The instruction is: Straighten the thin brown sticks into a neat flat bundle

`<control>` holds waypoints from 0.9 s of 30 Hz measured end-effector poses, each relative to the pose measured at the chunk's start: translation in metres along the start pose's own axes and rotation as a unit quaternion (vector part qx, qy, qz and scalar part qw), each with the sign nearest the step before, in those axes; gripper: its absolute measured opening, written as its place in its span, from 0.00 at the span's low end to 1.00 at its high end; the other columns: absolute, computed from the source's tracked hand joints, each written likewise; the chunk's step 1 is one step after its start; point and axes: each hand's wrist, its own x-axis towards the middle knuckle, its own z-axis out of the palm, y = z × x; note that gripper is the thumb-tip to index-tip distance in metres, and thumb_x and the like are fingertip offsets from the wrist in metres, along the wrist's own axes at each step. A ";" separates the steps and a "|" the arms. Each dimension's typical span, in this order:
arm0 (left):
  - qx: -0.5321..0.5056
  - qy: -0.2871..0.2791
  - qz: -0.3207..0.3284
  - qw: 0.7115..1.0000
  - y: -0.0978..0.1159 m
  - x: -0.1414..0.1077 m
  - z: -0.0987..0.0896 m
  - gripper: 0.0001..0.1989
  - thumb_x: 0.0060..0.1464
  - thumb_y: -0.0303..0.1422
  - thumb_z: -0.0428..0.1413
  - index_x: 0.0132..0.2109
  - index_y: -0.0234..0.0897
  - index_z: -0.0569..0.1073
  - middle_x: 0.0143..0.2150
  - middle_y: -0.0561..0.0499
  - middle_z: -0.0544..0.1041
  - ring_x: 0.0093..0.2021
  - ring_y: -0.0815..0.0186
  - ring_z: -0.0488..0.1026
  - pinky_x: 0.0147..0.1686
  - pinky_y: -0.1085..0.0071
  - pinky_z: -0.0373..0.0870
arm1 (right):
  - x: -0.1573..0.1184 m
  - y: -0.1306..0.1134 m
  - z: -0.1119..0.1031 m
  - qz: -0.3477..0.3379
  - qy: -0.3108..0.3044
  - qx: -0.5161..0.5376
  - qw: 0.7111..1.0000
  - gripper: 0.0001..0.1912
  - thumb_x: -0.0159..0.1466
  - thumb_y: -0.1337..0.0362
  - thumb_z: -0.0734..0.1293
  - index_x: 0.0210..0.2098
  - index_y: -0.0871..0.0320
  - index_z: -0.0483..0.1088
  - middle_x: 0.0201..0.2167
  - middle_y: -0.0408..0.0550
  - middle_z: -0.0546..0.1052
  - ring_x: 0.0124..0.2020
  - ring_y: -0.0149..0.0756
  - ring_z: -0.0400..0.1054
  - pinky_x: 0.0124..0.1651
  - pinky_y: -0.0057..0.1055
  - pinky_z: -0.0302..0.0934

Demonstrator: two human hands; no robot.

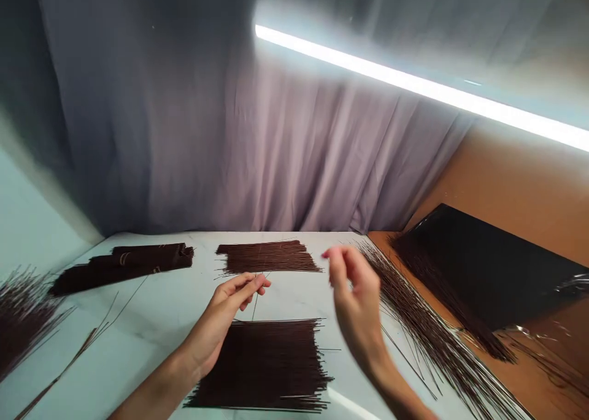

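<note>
My left hand [246, 290] is pinched on a thin strand, which runs down toward the near mat of thin dark-brown sticks [271, 365]. The sticks lie side by side, with uneven ends at the right. My right hand [354, 279] is raised to the right of the mats, fingers curled and thumb against the forefinger. Motion blurs it, and I cannot make out anything between its fingertips. Beyond my left hand lies a smaller mat of brown sticks [269, 257], with a fine line crossing it.
A dark rolled bundle [133, 263] lies at the back left, with loose sticks [83, 346] nearer. More sticks [25, 322] bristle at the left edge. A long pile of sticks [427, 322] and a black sheet [483, 260] are at right. A curtain [294, 156] hangs behind the white table [151, 334].
</note>
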 end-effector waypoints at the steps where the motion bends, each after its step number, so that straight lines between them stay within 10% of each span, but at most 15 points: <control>1: -0.028 0.012 0.001 1.000 -0.001 -0.003 0.006 0.16 0.58 0.49 0.61 0.42 0.42 0.83 0.41 0.51 0.77 0.38 0.64 0.64 0.39 0.72 0.61 | -0.025 -0.001 0.007 0.031 -0.041 0.006 0.999 0.19 0.73 0.49 0.59 0.36 0.56 0.69 0.30 0.43 0.74 0.29 0.34 0.67 0.34 0.29 0.60; 7: -0.069 0.014 0.021 0.997 0.000 -0.017 0.034 0.17 0.51 0.49 0.66 0.36 0.39 0.82 0.36 0.50 0.75 0.38 0.62 0.66 0.40 0.70 0.64 | -0.113 0.021 0.025 0.161 -0.228 0.123 0.952 0.23 0.68 0.42 0.64 0.37 0.57 0.72 0.26 0.45 0.77 0.28 0.35 0.71 0.32 0.28 0.61; 15: -0.067 0.051 0.022 0.996 -0.006 -0.015 0.037 0.20 0.47 0.46 0.70 0.42 0.40 0.78 0.30 0.53 0.76 0.37 0.62 0.70 0.42 0.69 0.66 | -0.107 0.025 0.024 0.175 -0.219 0.149 0.948 0.23 0.62 0.44 0.71 0.44 0.57 0.75 0.33 0.47 0.79 0.29 0.33 0.69 0.31 0.26 0.60; 27: -0.054 0.071 0.066 0.994 -0.001 -0.015 0.029 0.18 0.50 0.44 0.69 0.43 0.41 0.76 0.30 0.55 0.75 0.37 0.63 0.70 0.42 0.70 0.67 | -0.105 0.018 0.007 0.162 -0.261 0.094 0.947 0.23 0.68 0.44 0.64 0.29 0.57 0.70 0.23 0.43 0.74 0.25 0.33 0.67 0.28 0.26 0.56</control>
